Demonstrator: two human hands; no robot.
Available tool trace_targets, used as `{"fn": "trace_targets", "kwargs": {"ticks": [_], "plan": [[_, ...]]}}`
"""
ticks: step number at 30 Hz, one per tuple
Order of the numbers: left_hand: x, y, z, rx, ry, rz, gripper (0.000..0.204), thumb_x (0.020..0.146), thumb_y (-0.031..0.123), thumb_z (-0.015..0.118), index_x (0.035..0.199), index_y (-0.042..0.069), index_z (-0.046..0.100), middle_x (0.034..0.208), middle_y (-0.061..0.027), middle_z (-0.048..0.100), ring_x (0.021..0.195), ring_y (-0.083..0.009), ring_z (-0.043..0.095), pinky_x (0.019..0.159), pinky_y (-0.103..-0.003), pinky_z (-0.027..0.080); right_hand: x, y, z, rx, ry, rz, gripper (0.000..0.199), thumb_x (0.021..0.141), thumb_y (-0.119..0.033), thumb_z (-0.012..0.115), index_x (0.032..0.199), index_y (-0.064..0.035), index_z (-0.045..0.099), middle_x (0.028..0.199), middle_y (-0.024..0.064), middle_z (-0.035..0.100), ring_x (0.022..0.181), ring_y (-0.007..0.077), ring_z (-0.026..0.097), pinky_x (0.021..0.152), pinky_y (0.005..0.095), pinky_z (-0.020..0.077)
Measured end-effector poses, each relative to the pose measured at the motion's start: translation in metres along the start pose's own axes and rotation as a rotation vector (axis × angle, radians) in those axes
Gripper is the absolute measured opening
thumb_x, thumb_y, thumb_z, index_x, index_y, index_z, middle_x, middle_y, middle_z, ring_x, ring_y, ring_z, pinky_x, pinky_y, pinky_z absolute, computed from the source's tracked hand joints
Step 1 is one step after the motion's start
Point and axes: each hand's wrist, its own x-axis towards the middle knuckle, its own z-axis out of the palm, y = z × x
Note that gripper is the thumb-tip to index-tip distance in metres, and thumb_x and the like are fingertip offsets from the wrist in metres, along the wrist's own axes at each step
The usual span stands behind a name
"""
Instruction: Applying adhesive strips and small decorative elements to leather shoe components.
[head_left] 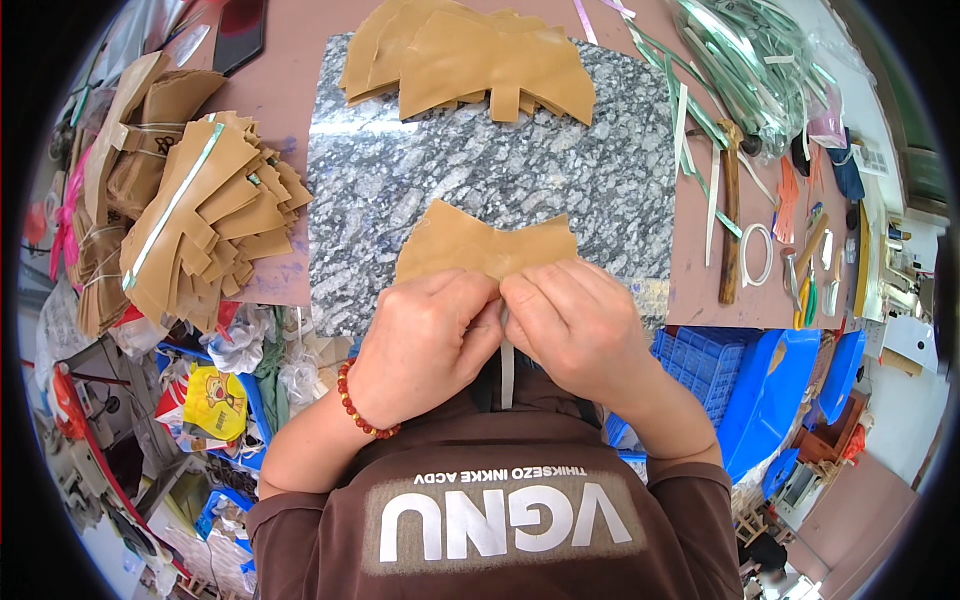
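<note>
Your left hand (425,335) and right hand (575,330) meet with fingers pinched together on the near edge of the tan leather piece (487,245), which lies on the granite slab (500,175); it looks thin, light and floppy, so grip near its edge.

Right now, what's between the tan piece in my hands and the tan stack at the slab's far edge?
Bare slab in the head view.

Tan leather piece (487,247) on grey-speckled slab (500,170) (w/ red bead bracelet (358,408)).
</note>
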Motion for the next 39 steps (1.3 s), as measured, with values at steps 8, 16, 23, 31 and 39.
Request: {"fn": "trace_targets", "kwargs": {"ticks": [8,16,23,31,39], "plan": [[0.000,-0.001,-0.003,-0.066,-0.017,-0.006,0.007,0.080,0.002,0.068,0.086,0.002,0.066,0.072,-0.0134,0.063,0.065,-0.0296,0.064,0.058,-0.037,0.051,-0.004,0.000,0.010,0.341,0.139,0.331,0.016,0.070,-0.003,0.070,0.082,-0.0044,0.061,0.071,0.0062,0.057,0.059,0.0210,0.059,0.053,0.0331,0.0475],[-0.005,-0.004,0.000,-0.753,-0.101,-0.417,0.008,0.089,0.003,0.068,0.095,-0.003,0.068,0.082,-0.0022,0.070,0.076,-0.0042,0.065,0.066,-0.021,0.054,-0.007,-0.003,0.008,0.620,0.197,0.516,0.012,0.073,0.001,0.068,0.079,-0.0049,0.059,0.071,0.0025,0.059,0.054,0.0128,0.057,0.050,0.0269,0.0451],[-0.007,-0.006,0.000,-0.784,-0.076,-0.478,0.008,0.093,0.001,0.064,0.097,-0.005,0.066,0.088,-0.0015,0.068,0.079,-0.0021,0.060,0.068,-0.020,0.052,-0.003,-0.003,0.014,0.325,0.229,0.316,0.011,0.075,-0.001,0.068,0.080,-0.0057,0.059,0.072,0.0027,0.060,0.053,0.0140,0.058,0.048,0.0285,0.0458],[-0.006,-0.010,0.002,-0.940,-0.081,-0.442,0.009,0.094,0.004,0.063,0.097,-0.003,0.066,0.087,-0.0025,0.068,0.075,-0.0044,0.063,0.067,-0.020,0.052,-0.005,-0.004,0.013,0.501,0.224,0.407,0.013,0.073,0.000,0.068,0.081,-0.0063,0.059,0.071,0.0031,0.060,0.053,0.0147,0.058,0.048,0.0286,0.0457],[-0.005,-0.010,0.000,-0.979,-0.035,-0.526,0.005,0.093,0.003,0.060,0.093,-0.001,0.063,0.082,-0.0014,0.065,0.072,-0.0058,0.063,0.065,-0.021,0.053,-0.003,-0.001,0.020,0.332,0.253,0.230,0.018,0.070,0.001,0.068,0.081,-0.0075,0.057,0.069,0.0056,0.055,0.057,0.0236,0.056,0.051,0.0345,0.0447]]}}
